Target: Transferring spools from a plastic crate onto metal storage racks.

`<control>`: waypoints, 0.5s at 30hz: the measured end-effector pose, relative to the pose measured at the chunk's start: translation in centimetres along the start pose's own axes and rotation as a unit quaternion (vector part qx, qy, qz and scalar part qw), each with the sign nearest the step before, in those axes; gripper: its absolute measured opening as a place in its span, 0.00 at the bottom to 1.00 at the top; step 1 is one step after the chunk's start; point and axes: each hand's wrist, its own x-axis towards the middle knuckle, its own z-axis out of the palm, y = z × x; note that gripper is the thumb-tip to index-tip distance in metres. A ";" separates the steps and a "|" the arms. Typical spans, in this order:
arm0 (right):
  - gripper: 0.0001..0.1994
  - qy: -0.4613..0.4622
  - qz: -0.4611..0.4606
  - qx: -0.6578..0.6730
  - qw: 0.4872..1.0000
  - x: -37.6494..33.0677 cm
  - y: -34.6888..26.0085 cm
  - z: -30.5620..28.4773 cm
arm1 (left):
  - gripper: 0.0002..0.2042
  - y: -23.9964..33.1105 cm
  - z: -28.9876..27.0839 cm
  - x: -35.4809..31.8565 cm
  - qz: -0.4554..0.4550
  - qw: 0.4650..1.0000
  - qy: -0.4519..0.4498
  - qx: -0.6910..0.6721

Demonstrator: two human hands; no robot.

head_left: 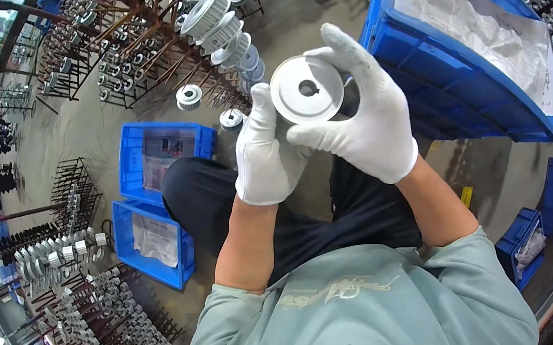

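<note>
A round silvery-white metal pulley [288, 94], with a keyed hole through its middle, is held up in front of me, its flat face toward me. My right hand [377, 120], in a white glove, grips it from the right, thumb at the lower rim and forefinger over the top. From the lower left my left hand [269, 153], also gloved in white, supports it; the thumb stands along the left edge and the other fingers are mostly hidden behind. Just past it, a row of toothed pulleys [208, 15] hangs on a rack's rods.
Ahead on the left a rusty rod rack [129, 2] spreads its prongs. A large blue crate [452, 85] lined with white plastic stands at the front right. Two blue bins [205, 142] [185, 259] sit by my left knee. More racks of metal parts [122, 307] fill the left side.
</note>
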 end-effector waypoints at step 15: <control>0.24 0.039 0.106 -0.394 0.912 16.9 5.2 -19.2 | 0.15 6.6 -1.6 2.5 0.298 0.804 0.293 0.423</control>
